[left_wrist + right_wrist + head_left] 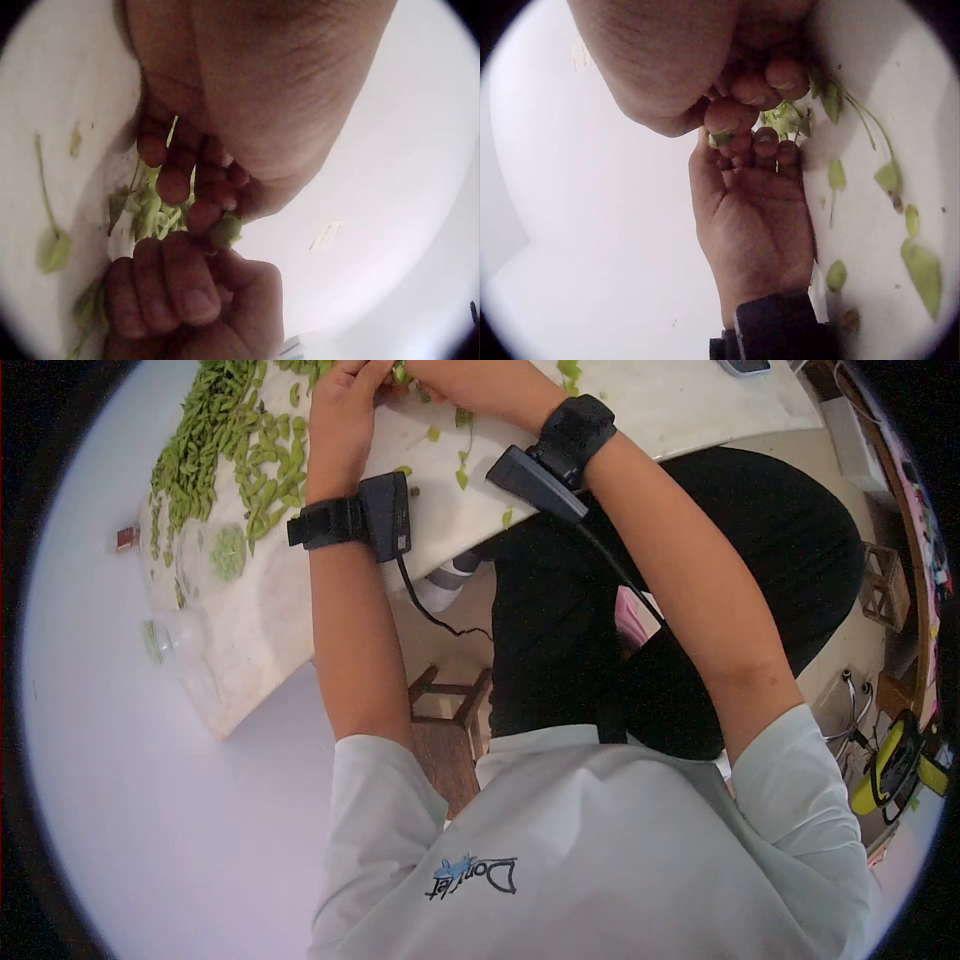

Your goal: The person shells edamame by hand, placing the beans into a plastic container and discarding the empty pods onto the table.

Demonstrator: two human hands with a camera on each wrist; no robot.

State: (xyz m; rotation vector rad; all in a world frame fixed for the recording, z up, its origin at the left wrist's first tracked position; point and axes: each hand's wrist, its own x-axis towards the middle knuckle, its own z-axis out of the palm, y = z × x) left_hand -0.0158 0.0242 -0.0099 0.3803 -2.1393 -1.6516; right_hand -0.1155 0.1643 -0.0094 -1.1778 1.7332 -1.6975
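Pale shirt (600,840); pods (205,450) on white table (690,410); stool (442,755).

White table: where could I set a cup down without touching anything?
Bare tabletop lies between the right wristband and the dark-edged device, and between the left forearm and the clear container. Crowded: beside the left hand, with green pods; leaf scraps lie left of the right wristband.

Pale shirt (600,830) w/ dark lettering (496,876), approx. "Don…let"; middle chars unclear nr blue motif (459,867).

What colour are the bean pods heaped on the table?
The bean pods are green, clearest in the head view.
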